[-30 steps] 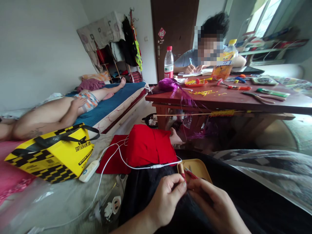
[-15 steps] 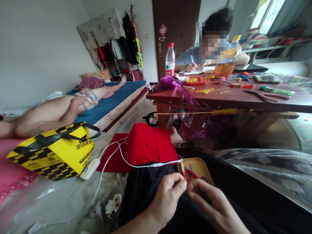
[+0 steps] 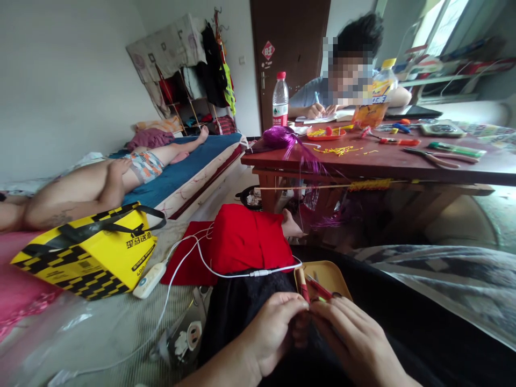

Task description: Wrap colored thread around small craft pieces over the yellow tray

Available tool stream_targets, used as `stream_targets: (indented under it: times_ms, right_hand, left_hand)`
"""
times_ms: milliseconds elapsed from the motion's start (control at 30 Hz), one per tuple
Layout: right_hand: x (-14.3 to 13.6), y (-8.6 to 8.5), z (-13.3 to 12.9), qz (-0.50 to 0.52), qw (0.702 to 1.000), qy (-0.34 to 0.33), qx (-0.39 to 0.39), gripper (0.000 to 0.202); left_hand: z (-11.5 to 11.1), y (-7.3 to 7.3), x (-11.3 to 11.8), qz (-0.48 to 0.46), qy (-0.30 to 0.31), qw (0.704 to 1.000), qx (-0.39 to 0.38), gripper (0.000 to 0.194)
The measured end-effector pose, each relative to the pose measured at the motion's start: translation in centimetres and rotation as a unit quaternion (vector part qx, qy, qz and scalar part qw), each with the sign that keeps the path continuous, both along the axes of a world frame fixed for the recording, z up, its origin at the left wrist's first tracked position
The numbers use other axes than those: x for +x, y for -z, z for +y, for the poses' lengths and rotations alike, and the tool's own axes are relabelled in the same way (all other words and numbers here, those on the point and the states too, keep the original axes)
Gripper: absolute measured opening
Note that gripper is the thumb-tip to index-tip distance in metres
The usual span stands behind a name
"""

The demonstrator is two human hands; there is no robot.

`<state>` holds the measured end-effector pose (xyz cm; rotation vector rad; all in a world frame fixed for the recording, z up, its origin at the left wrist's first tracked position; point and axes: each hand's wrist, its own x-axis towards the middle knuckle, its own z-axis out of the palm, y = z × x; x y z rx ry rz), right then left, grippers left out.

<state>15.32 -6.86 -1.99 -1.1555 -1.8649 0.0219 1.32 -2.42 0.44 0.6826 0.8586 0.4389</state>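
Observation:
My left hand (image 3: 278, 328) and my right hand (image 3: 350, 333) meet above the black cloth on my lap, their fingertips close together. Fingers of both are pinched on something too small to make out. Just beyond them lies a yellow tray (image 3: 332, 274). It holds a wooden-ended red stick (image 3: 303, 285) and a red-handled tool (image 3: 320, 285), partly hidden by my fingers. A small bit of light green shows beside my right fingertips.
Red cloth (image 3: 250, 242) with a white cable lies ahead, a yellow bag (image 3: 92, 258) at left. A dark red table (image 3: 363, 161) holds bottles, pliers and purple strands. A person (image 3: 310, 102) writes behind it; another lies on a bed (image 3: 181, 161).
My right hand has turned, its back now facing up more and its fingers laid over the tray's near edge. My left fingers have curled in. A bit of light green has come into view.

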Motion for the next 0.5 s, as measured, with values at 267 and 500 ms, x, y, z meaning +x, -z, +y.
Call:
stream_targets:
  times_ms: [267, 500]
  right_hand:
    - [-0.37, -0.01, -0.12, 0.18, 0.941, -0.05, -0.282, 0.017]
    - [-0.23, 0.0, 0.2, 0.492, 0.662, -0.165, -0.541, 0.026]
  left_hand:
    - [-0.26, 0.53, 0.06, 0.137, -0.009, 0.946, 0.293, 0.029]
    - [-0.42, 0.9, -0.66, 0.228, 0.044, 0.78, 0.581, 0.028]
